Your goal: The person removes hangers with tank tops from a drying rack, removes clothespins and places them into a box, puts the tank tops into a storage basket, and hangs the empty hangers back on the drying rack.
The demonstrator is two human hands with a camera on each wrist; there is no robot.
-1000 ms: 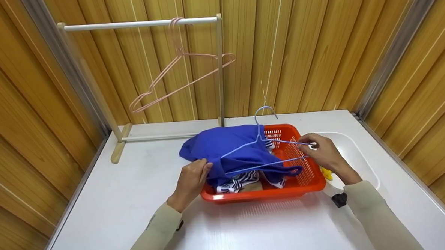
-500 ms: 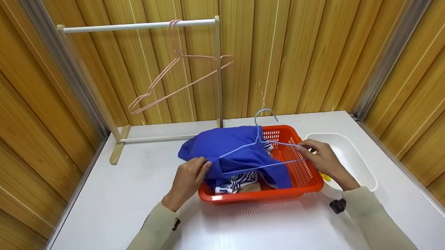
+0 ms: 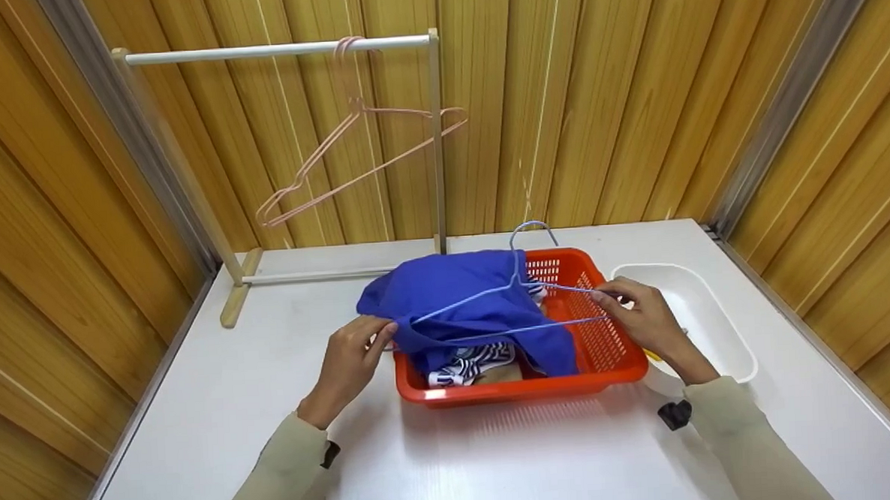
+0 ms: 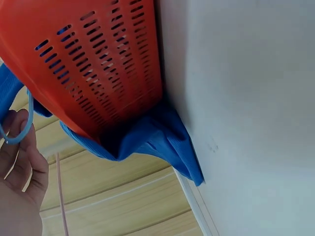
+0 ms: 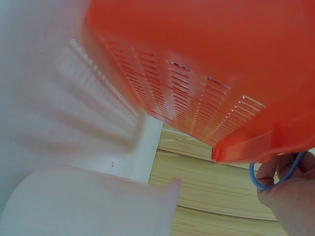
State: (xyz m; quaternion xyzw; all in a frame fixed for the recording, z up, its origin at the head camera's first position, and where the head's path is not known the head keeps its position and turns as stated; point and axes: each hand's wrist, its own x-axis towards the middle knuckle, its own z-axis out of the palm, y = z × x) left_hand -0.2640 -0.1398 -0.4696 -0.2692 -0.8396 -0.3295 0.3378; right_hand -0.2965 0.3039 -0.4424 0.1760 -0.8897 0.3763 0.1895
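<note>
A light-blue wire hanger point(image 3: 462, 302) lies across a blue top point(image 3: 446, 280), its hook pointing away from me. The top drapes over a red slotted basket point(image 3: 526, 390) and down its left side. My left hand point(image 3: 348, 359) pinches the top's edge around the hanger's left end. In the left wrist view, the rounded hanger end point(image 4: 30, 115) pokes out beside the fingers. My right hand point(image 3: 647, 320) holds the hanger's right end just above the basket's rim; the right wrist view shows that end looped between thumb and fingers point(image 5: 268, 172).
Striped clothing point(image 3: 476, 361) lies in the basket under the blue top. A white basin point(image 3: 718, 321) with something yellow point(image 3: 652, 354) stands to the right. Behind on the left is a rack point(image 3: 278, 51) with pink hangers point(image 3: 328, 142).
My left hand has moved left with the top's edge, and the hanger's left end now shows past the cloth. The top's right strap has dropped into the basket. My right hand has barely moved.
</note>
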